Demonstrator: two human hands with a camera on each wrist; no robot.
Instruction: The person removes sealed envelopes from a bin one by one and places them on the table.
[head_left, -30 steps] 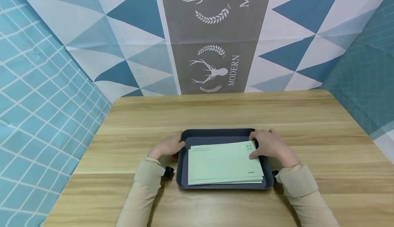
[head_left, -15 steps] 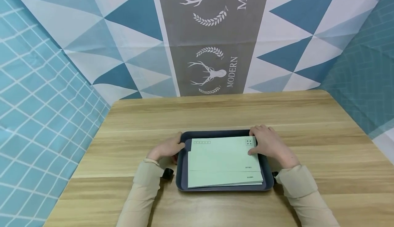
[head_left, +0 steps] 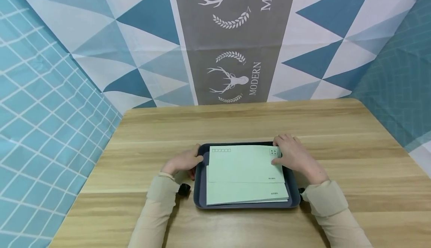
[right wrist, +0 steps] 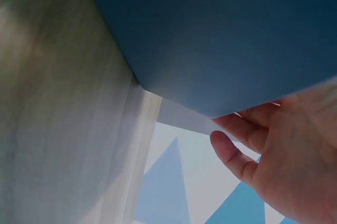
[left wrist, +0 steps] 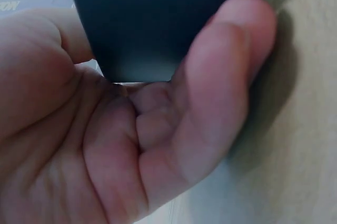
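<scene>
A dark blue-grey tray (head_left: 199, 190) lies on the wooden table with a stack of pale green envelopes (head_left: 247, 192) in it. My left hand (head_left: 181, 162) grips the tray's left end, thumb over the rim; in the left wrist view its fingers (left wrist: 218, 87) curl along the tray's outer wall (left wrist: 142, 18). With its thumb on the face and fingers at the far edge, my right hand (head_left: 296, 160) pinches the top envelope (head_left: 240, 165) by its right end. That envelope sits shifted toward the tray's far side. In the right wrist view, the tray's wall (right wrist: 210, 39) hides part of the hand.
The wooden table (head_left: 242, 122) extends around the tray on all sides. A cloth backdrop (head_left: 232, 34) with triangles and deer heads hangs behind it. Blue patterned cloth (head_left: 43, 102) covers the left side. A black wrist strap (head_left: 184, 190) shows beside the left sleeve.
The top envelope has slid away from me, toward the tray's far rim, along with the right hand's fingers. More of the envelope beneath now shows. The left hand stays at the tray's end.
</scene>
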